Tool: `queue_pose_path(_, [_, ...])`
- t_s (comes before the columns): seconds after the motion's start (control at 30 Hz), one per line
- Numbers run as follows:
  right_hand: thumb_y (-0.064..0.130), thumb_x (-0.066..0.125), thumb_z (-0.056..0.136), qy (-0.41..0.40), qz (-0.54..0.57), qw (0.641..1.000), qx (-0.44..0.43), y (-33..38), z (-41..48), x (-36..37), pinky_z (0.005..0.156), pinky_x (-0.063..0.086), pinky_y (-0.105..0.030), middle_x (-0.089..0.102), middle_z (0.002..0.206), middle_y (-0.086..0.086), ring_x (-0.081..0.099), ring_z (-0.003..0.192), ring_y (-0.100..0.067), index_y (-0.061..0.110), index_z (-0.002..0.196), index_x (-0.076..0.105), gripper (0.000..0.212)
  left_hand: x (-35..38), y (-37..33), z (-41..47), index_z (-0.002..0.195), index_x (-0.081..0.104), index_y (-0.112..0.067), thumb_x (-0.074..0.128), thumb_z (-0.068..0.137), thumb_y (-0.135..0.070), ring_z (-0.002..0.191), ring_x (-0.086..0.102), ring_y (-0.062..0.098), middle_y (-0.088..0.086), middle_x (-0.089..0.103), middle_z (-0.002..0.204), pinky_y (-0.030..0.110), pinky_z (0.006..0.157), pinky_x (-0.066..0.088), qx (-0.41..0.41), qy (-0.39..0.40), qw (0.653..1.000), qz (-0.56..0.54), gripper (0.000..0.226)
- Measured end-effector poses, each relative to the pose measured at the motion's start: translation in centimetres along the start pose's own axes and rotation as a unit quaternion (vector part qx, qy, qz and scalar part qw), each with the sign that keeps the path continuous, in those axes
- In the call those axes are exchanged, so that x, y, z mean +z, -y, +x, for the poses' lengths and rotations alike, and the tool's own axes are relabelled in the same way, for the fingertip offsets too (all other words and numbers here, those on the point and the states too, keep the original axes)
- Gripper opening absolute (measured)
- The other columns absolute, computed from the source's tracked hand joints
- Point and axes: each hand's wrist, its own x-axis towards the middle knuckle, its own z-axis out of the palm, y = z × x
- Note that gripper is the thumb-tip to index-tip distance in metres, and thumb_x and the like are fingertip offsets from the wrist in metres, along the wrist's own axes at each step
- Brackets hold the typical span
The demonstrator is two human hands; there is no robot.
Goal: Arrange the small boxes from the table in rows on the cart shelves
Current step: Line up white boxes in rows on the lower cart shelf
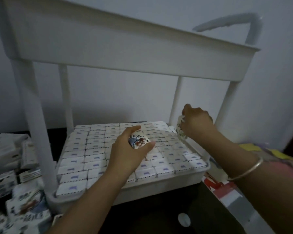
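A white cart's lower shelf (161,180) is packed with several rows of small white boxes (85,149), each with a small blue mark on top. My left hand (125,154) hovers over the middle of the rows and grips one small box (139,141) with a blue and red picture. My right hand (197,122) is at the shelf's far right corner, next to the cart post, pinching another small box (180,130) held upright against the edge of the rows.
The cart's upper shelf (125,48) hangs overhead, carried by white posts (35,119). Loose boxes (25,211) are piled at the lower left. A colourful cloth (267,157) and a printed sheet (215,183) lie on the right. A bangle sits on my right wrist.
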Motion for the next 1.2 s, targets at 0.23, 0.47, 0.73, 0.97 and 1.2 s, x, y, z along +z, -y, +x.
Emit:
queue_pose_path(0.23, [0.013,0.061,0.087,0.138,0.057,0.983,0.103,0.1,0.7,1.7,0.073,0.050,-0.034,0.060,0.102,-0.012,0.058,0.092,-0.029,0.008,0.117,0.049,0.033,0.2,-0.5,-0.1,0.127,0.058,-0.034,0.052,0.098,-0.031,0.078,0.057,-0.006,-0.018,0.060,0.100,0.011,0.068,0.051,-0.027,-0.011,0.999,-0.036,0.030])
queue_pose_path(0.47, [0.034,0.052,0.097,0.176,0.043,0.976,0.123,0.2,0.0,3.3,0.073,0.049,-0.031,0.063,0.100,-0.008,0.060,0.090,-0.026,0.010,0.107,0.061,0.028,-0.1,-0.8,0.3,0.127,0.060,-0.035,0.049,0.098,-0.005,0.056,0.066,-0.003,-0.010,0.055,0.110,0.022,0.060,0.058,-0.072,-0.032,0.992,-0.096,0.043])
queue_pose_path(0.73, [0.021,0.055,0.091,0.081,0.044,0.992,-0.083,1.2,-2.6,2.5,0.096,0.044,-0.036,0.047,0.136,-0.002,0.041,0.127,-0.021,0.022,0.136,0.045,0.046,-0.2,-0.7,0.2,0.128,0.059,-0.028,0.064,0.091,-0.014,0.098,0.062,-0.002,-0.013,0.057,0.121,0.029,0.092,0.053,-0.049,-0.034,0.993,-0.099,0.040])
queue_pose_path(0.97, [0.035,0.067,0.084,-0.029,0.261,0.908,-0.326,3.7,-5.8,0.2,0.088,0.050,-0.027,0.056,0.122,0.011,0.054,0.107,-0.007,0.027,0.118,0.058,0.037,-0.3,-1.0,0.1,0.130,0.056,-0.014,0.063,0.093,-0.018,0.087,0.073,0.023,0.002,0.059,0.128,0.035,0.075,0.061,-0.070,-0.019,0.983,-0.170,0.039])
queue_pose_path(1.2, [0.034,0.055,0.095,-0.049,0.182,0.982,-0.033,-0.1,-2.1,-2.5,0.066,0.048,-0.034,0.069,0.096,-0.003,0.065,0.081,-0.025,0.018,0.124,0.048,0.034,0.1,-1.7,-0.6,0.119,0.061,-0.019,0.046,0.101,-0.017,0.075,0.072,0.011,-0.008,0.062,0.116,0.029,0.070,0.060,-0.054,0.012,0.992,-0.117,0.024])
